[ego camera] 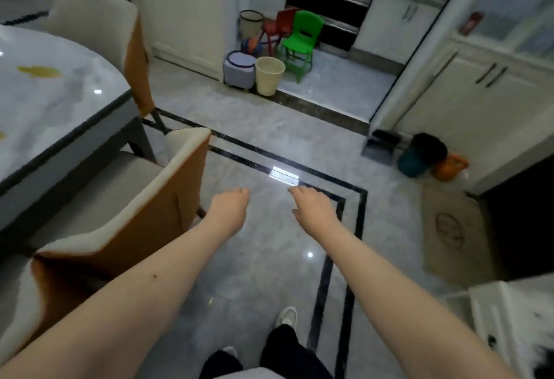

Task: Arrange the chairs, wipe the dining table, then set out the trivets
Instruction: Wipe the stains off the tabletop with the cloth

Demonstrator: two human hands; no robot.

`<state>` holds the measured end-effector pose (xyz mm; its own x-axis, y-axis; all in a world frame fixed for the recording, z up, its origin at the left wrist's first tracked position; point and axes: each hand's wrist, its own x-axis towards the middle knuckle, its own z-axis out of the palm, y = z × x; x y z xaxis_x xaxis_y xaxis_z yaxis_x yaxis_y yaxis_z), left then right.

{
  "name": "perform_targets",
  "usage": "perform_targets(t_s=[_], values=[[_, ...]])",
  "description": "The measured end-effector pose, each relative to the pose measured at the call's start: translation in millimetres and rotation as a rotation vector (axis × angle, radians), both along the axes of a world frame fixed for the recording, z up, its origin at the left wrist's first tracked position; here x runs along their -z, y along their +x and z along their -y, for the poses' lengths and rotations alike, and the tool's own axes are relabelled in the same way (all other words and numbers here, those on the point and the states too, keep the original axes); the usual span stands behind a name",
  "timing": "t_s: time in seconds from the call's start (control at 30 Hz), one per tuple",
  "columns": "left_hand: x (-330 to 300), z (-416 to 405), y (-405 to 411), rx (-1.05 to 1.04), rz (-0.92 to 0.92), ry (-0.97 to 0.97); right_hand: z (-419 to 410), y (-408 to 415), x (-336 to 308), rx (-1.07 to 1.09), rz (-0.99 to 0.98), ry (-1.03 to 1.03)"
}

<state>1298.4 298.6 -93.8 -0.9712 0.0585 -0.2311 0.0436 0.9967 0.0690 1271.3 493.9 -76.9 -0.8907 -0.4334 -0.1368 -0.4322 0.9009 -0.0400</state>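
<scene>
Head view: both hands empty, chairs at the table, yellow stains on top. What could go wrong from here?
1. The near chair sits angled out from the dining table; a push from the left hand alone may knock it into the table edge.
2. The yellow spill is unwiped; trivets set down first would likely smear it.
3. The glossy floor shows glare, so the person's feet or chair legs may slide.
</scene>
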Motion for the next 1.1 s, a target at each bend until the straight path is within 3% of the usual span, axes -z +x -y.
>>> perform_targets(t_s=[0.4,0.7,1.1], values=[[-17,-274,23,0.680,-0.017,0.074,-243,159,-10,0.736,-0.017,-0.029],[-29,-481,136,1.111,-0.041,0.110,-395,330,-22,1.209,-0.028,0.043],[-39,-651,307,1.671,-0.012,0.124,-469,535,-22,1.704,-0.073,-0.022]])
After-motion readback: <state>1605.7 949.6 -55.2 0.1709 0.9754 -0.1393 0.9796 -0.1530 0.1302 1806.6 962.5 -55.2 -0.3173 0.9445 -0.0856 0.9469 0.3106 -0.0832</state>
